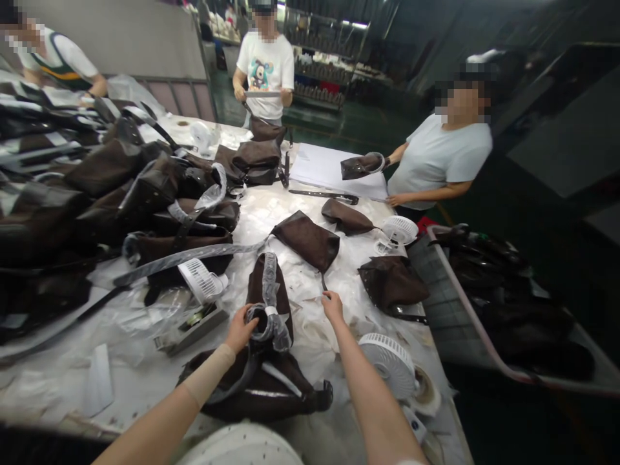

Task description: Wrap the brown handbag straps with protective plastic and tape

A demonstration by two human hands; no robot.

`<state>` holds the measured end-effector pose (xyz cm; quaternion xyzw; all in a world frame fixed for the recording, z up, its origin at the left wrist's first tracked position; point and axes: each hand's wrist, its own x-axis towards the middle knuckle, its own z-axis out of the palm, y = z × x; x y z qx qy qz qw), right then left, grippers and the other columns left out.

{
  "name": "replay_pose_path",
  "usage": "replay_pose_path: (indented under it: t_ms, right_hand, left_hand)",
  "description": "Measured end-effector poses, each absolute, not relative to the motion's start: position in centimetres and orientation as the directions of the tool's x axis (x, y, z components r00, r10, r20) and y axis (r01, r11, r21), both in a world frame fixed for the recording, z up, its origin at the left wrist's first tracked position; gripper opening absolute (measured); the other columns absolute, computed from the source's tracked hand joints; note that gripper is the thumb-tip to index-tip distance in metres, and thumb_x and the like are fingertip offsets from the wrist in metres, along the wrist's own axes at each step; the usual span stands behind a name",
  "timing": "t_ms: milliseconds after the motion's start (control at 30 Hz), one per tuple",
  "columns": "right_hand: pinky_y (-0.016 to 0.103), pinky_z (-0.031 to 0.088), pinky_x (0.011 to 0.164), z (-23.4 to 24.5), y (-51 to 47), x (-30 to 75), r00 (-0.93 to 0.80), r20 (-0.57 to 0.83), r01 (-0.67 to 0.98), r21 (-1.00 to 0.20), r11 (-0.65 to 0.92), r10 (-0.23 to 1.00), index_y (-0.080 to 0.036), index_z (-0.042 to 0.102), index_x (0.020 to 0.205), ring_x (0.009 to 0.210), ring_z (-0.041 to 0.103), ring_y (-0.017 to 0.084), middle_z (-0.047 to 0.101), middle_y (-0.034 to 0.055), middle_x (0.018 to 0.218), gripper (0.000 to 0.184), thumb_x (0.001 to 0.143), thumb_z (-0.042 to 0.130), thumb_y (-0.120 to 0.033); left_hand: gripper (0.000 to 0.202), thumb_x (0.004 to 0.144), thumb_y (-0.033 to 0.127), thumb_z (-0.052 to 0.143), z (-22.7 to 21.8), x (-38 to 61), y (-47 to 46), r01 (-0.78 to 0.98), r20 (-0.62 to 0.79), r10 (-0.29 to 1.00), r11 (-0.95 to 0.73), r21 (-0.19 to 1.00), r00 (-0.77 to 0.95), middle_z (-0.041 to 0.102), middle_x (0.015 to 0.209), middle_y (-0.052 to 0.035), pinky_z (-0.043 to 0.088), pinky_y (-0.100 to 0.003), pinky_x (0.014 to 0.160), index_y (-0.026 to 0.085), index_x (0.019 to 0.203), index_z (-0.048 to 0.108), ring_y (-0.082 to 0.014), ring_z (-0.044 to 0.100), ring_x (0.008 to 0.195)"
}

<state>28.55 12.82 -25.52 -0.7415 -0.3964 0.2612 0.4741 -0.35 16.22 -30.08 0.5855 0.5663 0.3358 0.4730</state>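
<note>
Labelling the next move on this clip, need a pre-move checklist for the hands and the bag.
1. Strap grip: left hand closed on the wrapped strap of the brown bag: ok.
2. Bag rest: brown bag lies flat in front of the person: ok.
3. Cord pinch: right hand has fingertips at the cord of the brown pouch: cannot tell.
4. Pouch position: brown pouch lies flat just beyond the right hand: ok.
5. Forearm room: white fan sits close beside the right forearm: not ok.

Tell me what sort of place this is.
Probably a bag factory's packing floor: heaps of brown bags on a long table, other workers standing around it, and storage racks behind.
</note>
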Motion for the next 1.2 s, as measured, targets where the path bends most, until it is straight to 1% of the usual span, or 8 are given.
replay_pose_path:
  t_ms: [167,333,433,600,767,967,1100,1200]
  right_hand:
    - [0.038,0.052,0.085,-26.4,12.7,24.7,0.44,-0.068,0.262,-0.944,-0.201,0.895,-0.013,0.065,0.09,0.088,0.065,0.019,0.069,0.0075,0.091,0.028,0.082,0.063,-0.04]
    - [0.041,0.05,0.09,-25.4,9.6,20.7,0.356,-0.112,0.113,-0.98,-0.161,0.928,-0.015,0.062,0.1,0.1,0.064,0.025,0.067,0.0126,0.107,0.045,0.074,0.065,-0.051]
    - [0.045,0.048,0.095,-24.5,8.0,18.9,0.294,-0.123,0.193,-0.964,-0.185,0.948,-0.016,0.055,0.118,0.112,0.059,0.028,0.061,0.0153,0.121,0.064,0.069,0.07,-0.053]
    - [0.051,0.036,0.108,-23.7,8.1,16.8,0.18,0.104,0.461,-0.888,0.01,0.978,-0.019,0.034,0.142,0.132,0.041,0.034,0.043,0.0168,0.144,0.109,0.048,0.085,-0.042]
    - [0.048,0.045,0.098,-23.8,9.4,17.3,0.403,0.102,0.303,-0.953,-0.028,0.909,-0.018,0.049,0.13,0.113,0.057,0.03,0.062,0.0114,0.12,0.074,0.063,0.075,-0.036]
    - [0.035,0.052,0.079,-23.6,9.0,17.8,0.433,-0.028,-0.059,-0.998,-0.003,0.901,-0.019,0.062,0.104,0.081,0.063,0.02,0.069,0.0033,0.089,0.044,0.067,0.072,-0.04]
    - [0.034,0.053,0.075,-23.4,8.6,17.3,0.442,-0.04,-0.127,-0.992,0.018,0.896,-0.018,0.063,0.106,0.078,0.064,0.019,0.071,0.0051,0.087,0.043,0.072,0.065,-0.044]
    - [0.037,0.053,0.079,-23.2,8.2,17.0,0.41,0.015,-0.04,-0.999,0.035,0.912,-0.018,0.06,0.116,0.084,0.065,0.022,0.071,0.0074,0.091,0.05,0.075,0.062,-0.046]
  left_hand:
    - [0.038,0.07,0.038,0.058,-29.4,-0.3,16.6,0.325,-0.155,0.981,0.11,0.939,0.118,0.07,0.104,-0.0148,0.043,-0.044,0.096,0.012,0.097,0.067,-0.0292,0.062,0.1]
    - [0.032,0.068,0.039,0.06,-26.8,-0.2,16.9,0.289,-0.16,0.983,0.127,0.949,0.093,0.071,0.087,-0.0081,0.047,-0.038,0.084,0.014,0.087,0.069,-0.0244,0.062,0.086]
    - [0.034,0.065,0.041,0.064,-24.5,0.0,16.8,0.246,-0.286,0.954,0.258,0.934,0.085,0.067,0.076,-0.0048,0.046,-0.03,0.063,0.014,0.085,0.067,-0.0193,0.06,0.07]
    - [0.039,0.058,0.041,0.077,-19.6,1.5,17.1,0.188,-0.42,0.877,0.383,0.904,0.234,0.062,0.067,-0.0015,0.037,-0.022,0.047,0.014,0.082,0.063,-0.012,0.053,0.055]
    - [0.04,0.069,0.05,0.068,-17.8,1.6,17.7,0.024,-0.4,0.821,0.428,0.903,0.407,0.063,0.074,-0.0043,0.049,-0.027,0.062,0.013,0.084,0.064,-0.0141,0.06,0.065]
    - [0.042,0.053,0.022,0.078,-22.1,1.0,14.8,0.213,-0.232,0.857,0.148,0.966,0.46,0.068,0.087,-0.0078,0.052,-0.034,0.076,0.013,0.092,0.067,-0.0207,0.064,0.08]
    - [0.033,0.056,0.028,0.077,-23.8,2.0,13.1,0.315,-0.12,0.894,-0.025,0.949,0.431,0.07,0.088,-0.0095,0.051,-0.039,0.081,0.015,0.085,0.07,-0.0253,0.065,0.082]
    - [0.022,0.059,0.03,0.076,-24.0,2.9,13.1,0.267,-0.191,0.9,0.087,0.96,0.393,0.067,0.068,-0.0048,0.053,-0.041,0.077,0.016,0.075,0.069,-0.0243,0.066,0.07]
